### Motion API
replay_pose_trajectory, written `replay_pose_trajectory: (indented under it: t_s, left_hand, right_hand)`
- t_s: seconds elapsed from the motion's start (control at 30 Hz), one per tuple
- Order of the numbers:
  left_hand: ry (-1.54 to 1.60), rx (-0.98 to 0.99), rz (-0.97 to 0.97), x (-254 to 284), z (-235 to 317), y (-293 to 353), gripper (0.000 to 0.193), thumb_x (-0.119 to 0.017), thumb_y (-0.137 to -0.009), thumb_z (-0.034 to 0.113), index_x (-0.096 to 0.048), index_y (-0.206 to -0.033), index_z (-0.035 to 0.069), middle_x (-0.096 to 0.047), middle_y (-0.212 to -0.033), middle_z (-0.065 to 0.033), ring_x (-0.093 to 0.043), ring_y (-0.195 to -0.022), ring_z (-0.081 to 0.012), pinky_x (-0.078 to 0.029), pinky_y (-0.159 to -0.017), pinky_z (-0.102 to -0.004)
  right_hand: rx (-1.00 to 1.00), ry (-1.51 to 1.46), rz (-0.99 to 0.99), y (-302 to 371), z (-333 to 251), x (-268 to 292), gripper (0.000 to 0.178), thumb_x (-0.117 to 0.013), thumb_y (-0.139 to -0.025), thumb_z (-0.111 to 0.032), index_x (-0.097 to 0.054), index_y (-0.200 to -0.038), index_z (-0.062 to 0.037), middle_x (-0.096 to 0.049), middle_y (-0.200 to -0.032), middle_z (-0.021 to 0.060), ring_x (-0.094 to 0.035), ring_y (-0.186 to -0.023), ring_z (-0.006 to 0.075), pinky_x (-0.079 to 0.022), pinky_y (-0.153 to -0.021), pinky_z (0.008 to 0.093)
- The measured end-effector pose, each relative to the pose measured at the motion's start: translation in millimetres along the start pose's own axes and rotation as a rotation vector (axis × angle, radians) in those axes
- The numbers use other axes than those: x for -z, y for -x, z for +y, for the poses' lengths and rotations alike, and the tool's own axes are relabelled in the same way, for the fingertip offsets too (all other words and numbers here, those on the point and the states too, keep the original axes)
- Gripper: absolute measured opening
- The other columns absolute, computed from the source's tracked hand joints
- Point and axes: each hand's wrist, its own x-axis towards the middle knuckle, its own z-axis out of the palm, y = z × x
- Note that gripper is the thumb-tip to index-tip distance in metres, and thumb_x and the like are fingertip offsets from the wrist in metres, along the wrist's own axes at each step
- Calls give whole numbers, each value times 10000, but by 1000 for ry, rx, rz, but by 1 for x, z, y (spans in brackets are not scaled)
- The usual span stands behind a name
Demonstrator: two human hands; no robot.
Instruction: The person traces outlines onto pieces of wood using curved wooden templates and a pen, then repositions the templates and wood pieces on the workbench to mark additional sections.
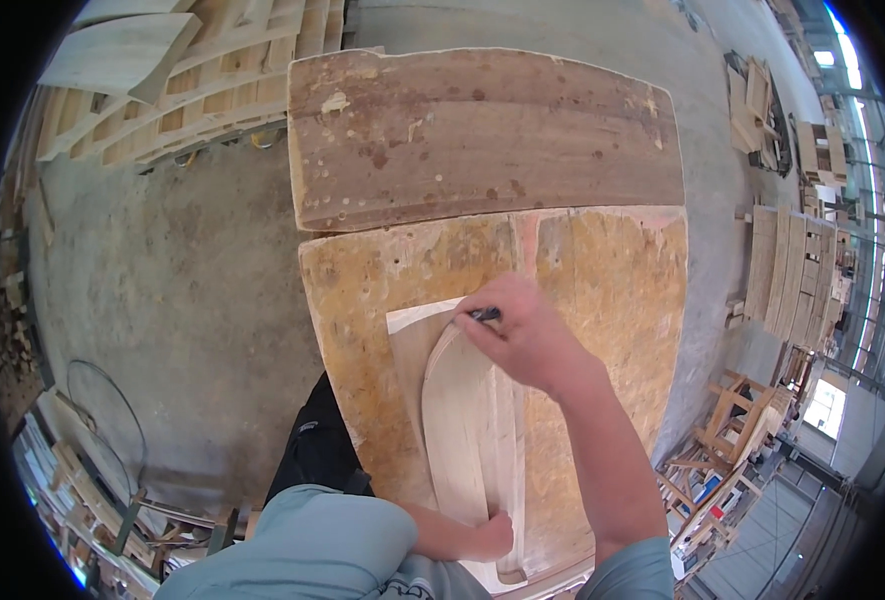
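A long pale wooden piece with a rounded far end and a raised rib (452, 420) lies on a thin wooden sheet (407, 350). At its rounded end, my right hand (522, 325) is closed around a dark pen-like tool (484, 314); the tip is hidden by the fingers. My left hand (495, 537) is closed on the rib near the close end of the wooden piece. Its fingertips are partly out of sight. Both wooden parts rest on a stained, yellowish worktop (602, 300).
A brown, spotted board (482, 130) adjoins the worktop's far edge. Curved wooden framing (232, 75) stands at far left. Pallets (787, 260) and a wooden frame (727, 415) are to the right. A dark cable (112, 390) loops over the concrete floor at left.
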Motion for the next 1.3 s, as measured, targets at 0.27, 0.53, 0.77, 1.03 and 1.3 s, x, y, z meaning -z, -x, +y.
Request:
replay_pose_trajectory:
  t_s: [0.27,0.53,0.77,1.03,1.3]
  left_hand:
    - [66,-14,-59,-1,0,-2,172,-645,-784,173,-782,-876,124,-736,-914,-62,-656,-868,-280,-470,-718,-462]
    - [66,4,-77,1,3,-4,177,-642,-791,177,-784,-882,122,-738,-929,-71,-663,-884,-286,-473,-746,-470]
    - [7,18,199,-14,3,0,84,-641,-671,141,-701,-633,95,-622,-641,-57,-513,-644,-247,-346,-610,-398]
    - [51,69,158,-19,5,-3,118,-624,-695,140,-717,-659,77,-656,-713,-76,-530,-726,-256,-369,-671,-394]
    - [85,13,11,-8,7,-5,166,-587,-768,55,-736,-841,59,-682,-834,-111,-578,-787,-299,-412,-718,-435]
  right_hand:
    - [-275,-103,109,10,6,32,106,-707,-874,-102,-719,-955,-34,-659,-897,96,-609,-854,233,-485,-682,337]
    - [-24,73,202,15,5,12,63,-717,-829,-77,-732,-877,-39,-647,-762,108,-591,-818,270,-471,-736,368]
    - [98,181,77,9,-42,-35,43,-704,-814,-79,-695,-835,-43,-619,-757,119,-558,-785,302,-476,-732,386]
    - [-133,-156,227,47,-53,-50,58,-713,-846,-74,-700,-884,-31,-626,-815,114,-595,-760,274,-487,-684,358]
    - [-161,-56,358,48,-55,-57,66,-707,-840,-105,-685,-872,-51,-656,-793,108,-620,-793,312,-498,-704,400]
